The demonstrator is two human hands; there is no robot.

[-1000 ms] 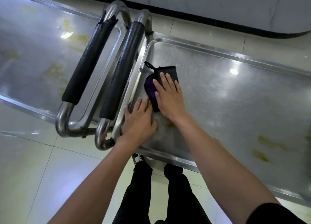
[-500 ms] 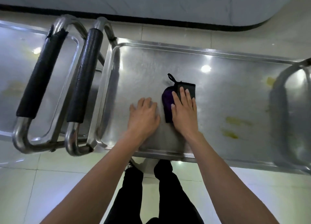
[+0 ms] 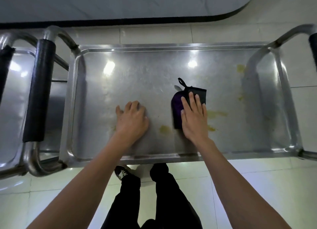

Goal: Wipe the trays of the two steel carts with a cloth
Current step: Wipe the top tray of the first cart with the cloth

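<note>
— Where did you stand, and how much room did the tray give you?

— I stood at the near raised rim of the shiny rectangular steel tray (image 3: 154,57). A curved steel handle with black foam grip (image 3: 40,91) closed its left end, another steel bar (image 3: 267,57) its right end. Bare metal lay open between my hands and toward the far rim.

— And the cloth?

— The folded black and purple cloth with a small loop (image 3: 178,106) lay right of the tray's middle. My right hand (image 3: 193,120) pressed flat on it, fingers straight and close together. Yellowish smears (image 3: 217,113) were just beside it, to the right, and one spot (image 3: 164,129) to its left.

— The other hand?

— My left hand (image 3: 132,120) rested on the bare tray, fingers slightly bent, holding nothing.
</note>
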